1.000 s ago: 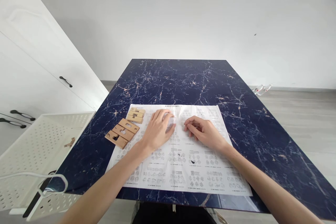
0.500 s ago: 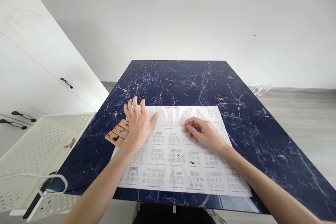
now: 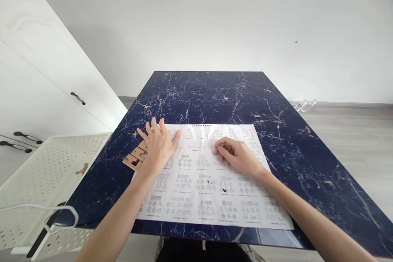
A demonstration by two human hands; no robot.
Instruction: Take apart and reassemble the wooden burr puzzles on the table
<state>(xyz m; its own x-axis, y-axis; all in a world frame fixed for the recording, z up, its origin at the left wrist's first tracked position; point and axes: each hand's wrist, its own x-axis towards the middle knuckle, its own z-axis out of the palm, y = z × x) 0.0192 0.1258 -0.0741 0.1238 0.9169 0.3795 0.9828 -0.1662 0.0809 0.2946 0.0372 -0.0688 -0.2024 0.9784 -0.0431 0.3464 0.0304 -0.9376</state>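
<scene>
A large creased paper sheet (image 3: 196,188) printed with rows of small diagrams lies flat on the dark blue marbled table (image 3: 208,94). My left hand (image 3: 158,143) rests with spread fingers over the sheet's upper left part. Wooden pieces with dark cut-outs (image 3: 134,161) sit beside and partly under that hand, overlapping the sheet's left edge; some of them are hidden. On the right half of the sheet lies my right hand (image 3: 235,154), its fingers curled and the thumb against the index finger. Whether anything is inside those fingers cannot be seen.
Left of the table stands a white perforated basket (image 3: 55,168) with a small wooden piece (image 3: 82,168) in it and a white cable (image 3: 37,204) over its near end. A white cabinet (image 3: 58,77) is behind it. Clear objects (image 3: 305,105) are on the floor at right.
My left hand has shifted slightly left and nearer the table, covering more of the wooden pieces. My right hand has stayed in place.
</scene>
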